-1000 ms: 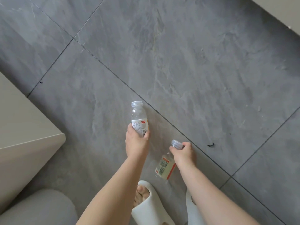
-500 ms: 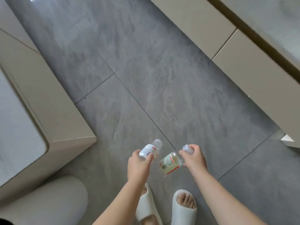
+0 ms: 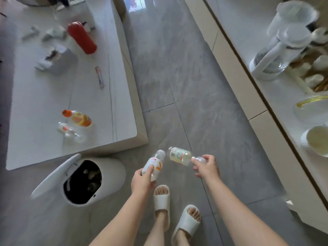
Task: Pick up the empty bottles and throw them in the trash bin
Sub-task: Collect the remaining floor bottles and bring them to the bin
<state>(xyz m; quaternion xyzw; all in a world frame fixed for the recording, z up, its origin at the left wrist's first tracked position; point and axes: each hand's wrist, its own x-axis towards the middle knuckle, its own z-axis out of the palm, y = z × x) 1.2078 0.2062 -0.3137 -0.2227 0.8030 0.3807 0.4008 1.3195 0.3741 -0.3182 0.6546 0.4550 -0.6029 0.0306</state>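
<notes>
My left hand (image 3: 142,181) grips a small clear bottle with a white and orange label (image 3: 154,164), tilted up to the right. My right hand (image 3: 206,167) holds a second clear bottle with a yellowish label (image 3: 179,155) by its cap end, lying nearly level and pointing left. Both bottles hang above the grey floor, their far ends close together. A white trash bin (image 3: 110,176) stands to the left of my left hand, its lid (image 3: 55,176) swung open and dark contents showing inside. Two more small bottles (image 3: 78,118) (image 3: 70,132) lie on the white table (image 3: 40,96).
The table also carries a red bottle (image 3: 81,38), a grey box (image 3: 58,59) and small packets. A counter (image 3: 276,96) along the right holds a clear jug (image 3: 282,45) and a cup (image 3: 316,140). My feet in white slippers (image 3: 162,197) stand on the tiled floor.
The view has lifted and swung, bringing the table top, the open trash bin and the counter into sight. Both hands have risen with their bottles, which now tilt toward each other.
</notes>
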